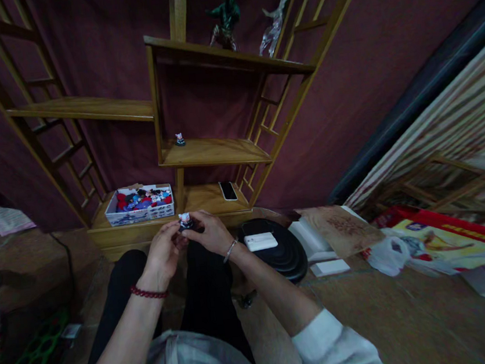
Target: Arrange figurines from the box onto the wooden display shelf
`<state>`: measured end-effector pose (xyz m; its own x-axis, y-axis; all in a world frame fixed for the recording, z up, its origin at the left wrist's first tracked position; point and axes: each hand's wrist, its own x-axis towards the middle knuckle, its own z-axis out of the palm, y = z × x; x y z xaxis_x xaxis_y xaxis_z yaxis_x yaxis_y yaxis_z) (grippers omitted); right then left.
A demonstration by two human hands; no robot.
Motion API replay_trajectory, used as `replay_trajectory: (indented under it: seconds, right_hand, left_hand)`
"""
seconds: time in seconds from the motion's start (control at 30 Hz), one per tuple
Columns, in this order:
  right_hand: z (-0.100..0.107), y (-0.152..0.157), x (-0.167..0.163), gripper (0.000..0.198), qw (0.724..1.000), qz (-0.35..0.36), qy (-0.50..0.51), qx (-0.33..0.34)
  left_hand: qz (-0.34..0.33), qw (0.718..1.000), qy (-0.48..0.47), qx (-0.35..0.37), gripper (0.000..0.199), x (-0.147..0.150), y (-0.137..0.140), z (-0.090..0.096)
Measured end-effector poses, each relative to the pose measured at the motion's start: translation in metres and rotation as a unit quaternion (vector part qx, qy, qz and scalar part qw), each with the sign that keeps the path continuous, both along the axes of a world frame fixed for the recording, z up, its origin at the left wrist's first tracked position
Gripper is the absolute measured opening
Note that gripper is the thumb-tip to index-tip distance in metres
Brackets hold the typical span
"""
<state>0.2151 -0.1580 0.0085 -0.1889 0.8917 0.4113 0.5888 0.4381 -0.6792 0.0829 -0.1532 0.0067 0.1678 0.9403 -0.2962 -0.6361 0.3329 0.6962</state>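
Note:
Between my two hands, above my knees, is a small white figurine on a dark base (185,220). My left hand (165,249) grips its base from the left with the fingertips. From the other side my right hand (210,230) pinches the same base. A similar small figurine (180,139) stands upright on the middle wooden shelf (217,151). Just beyond my hands, on the bottom shelf, sits a patterned box (141,215) filled with several small coloured figures, red, blue and white among them.
A phone (228,191) lies on the bottom shelf. To my right, a white device (261,241) rests on a round black object (286,256). White boxes (314,241) and a red-yellow package (445,237) lie farther right. Green and clear statues (227,23) stand on the upper shelf.

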Motion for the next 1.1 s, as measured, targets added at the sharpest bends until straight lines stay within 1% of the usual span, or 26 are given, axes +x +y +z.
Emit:
replay_trajectory:
  seconds: [0.17,0.37,0.53,0.83,1.1]
  right_hand:
    - [-0.004,0.0,0.001,0.032,1.0,-0.002,-0.008,-0.004]
    - [0.001,0.006,-0.006,0.034,1.0,0.003,-0.023,-0.01]
    - [0.001,0.009,-0.01,0.034,1.0,0.001,-0.02,-0.01]
    - [-0.001,0.005,-0.006,0.034,1.0,-0.005,-0.021,-0.019]
    - [-0.001,0.015,0.0,0.035,1.0,0.0,-0.009,-0.014]
  left_hand:
    - [0.001,1.0,0.004,-0.01,0.009,0.001,0.0,-0.001]
    - [0.027,0.999,-0.001,-0.019,0.009,-0.006,0.004,-0.003]
    - [0.032,0.999,-0.003,-0.013,0.009,-0.009,0.006,-0.005]
    - [0.014,1.0,-0.001,-0.016,0.011,-0.003,0.004,-0.002]
    - [0.018,1.0,0.003,-0.019,0.011,0.001,0.013,0.002]
